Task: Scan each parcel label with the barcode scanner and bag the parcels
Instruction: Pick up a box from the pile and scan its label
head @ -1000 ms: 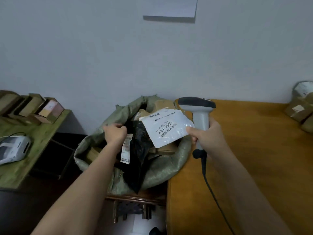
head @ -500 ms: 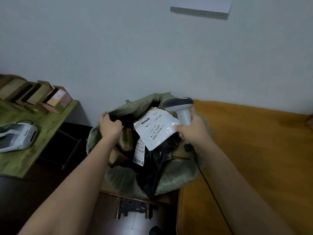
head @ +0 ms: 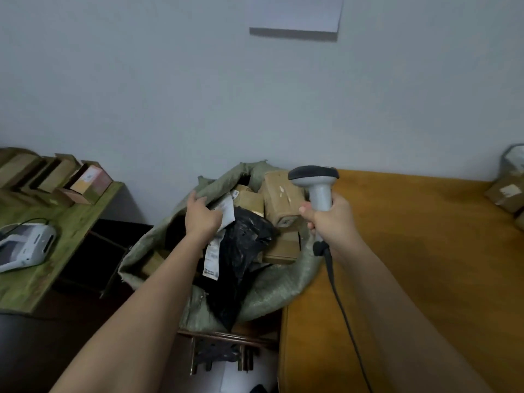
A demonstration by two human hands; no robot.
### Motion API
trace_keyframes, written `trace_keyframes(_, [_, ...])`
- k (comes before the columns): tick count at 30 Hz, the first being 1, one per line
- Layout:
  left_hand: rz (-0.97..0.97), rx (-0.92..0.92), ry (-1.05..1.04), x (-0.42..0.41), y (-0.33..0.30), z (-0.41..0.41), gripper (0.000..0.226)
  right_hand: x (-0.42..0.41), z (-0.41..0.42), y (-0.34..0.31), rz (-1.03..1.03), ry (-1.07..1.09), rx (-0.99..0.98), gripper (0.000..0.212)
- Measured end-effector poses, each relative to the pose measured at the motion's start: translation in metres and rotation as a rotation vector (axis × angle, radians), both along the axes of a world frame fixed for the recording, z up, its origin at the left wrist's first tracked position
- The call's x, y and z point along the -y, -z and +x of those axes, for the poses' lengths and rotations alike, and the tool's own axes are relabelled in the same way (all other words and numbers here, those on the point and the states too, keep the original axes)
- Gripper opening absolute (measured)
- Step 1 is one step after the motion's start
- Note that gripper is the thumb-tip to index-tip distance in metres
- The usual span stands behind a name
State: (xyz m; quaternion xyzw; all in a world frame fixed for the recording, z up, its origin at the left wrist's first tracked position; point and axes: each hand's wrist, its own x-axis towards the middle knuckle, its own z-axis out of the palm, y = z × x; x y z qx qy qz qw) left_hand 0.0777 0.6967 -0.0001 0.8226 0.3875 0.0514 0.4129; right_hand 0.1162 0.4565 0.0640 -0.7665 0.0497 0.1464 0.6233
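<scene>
The barcode scanner is gripped upright by the right hand, while the rim of the green sack of parcels, lying between the hands, is clutched by the left hand.

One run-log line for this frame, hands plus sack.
left hand: gripping sack rim | right hand: holding barcode scanner upright | green sack: open, holds brown boxes and black poly bag | wooden table: beside sack

Parcels cut off (right edge); labels unreadable.
</scene>
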Motion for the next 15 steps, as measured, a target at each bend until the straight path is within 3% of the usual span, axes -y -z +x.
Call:
trace_keyframes(8, [0.114, 0.055, 0.227, 0.145, -0.033, 0.035, 0.046, 0.148, -0.012, -0.024, 0.113, 0.052, 0.027, 0.018])
trace_keyframes(15, [-0.026, 0.018, 0.371, 0.340, -0.013, 0.077, 0.049, 0.368, -0.026, -0.021, 0.006, 0.246, 0.042, 0.017])
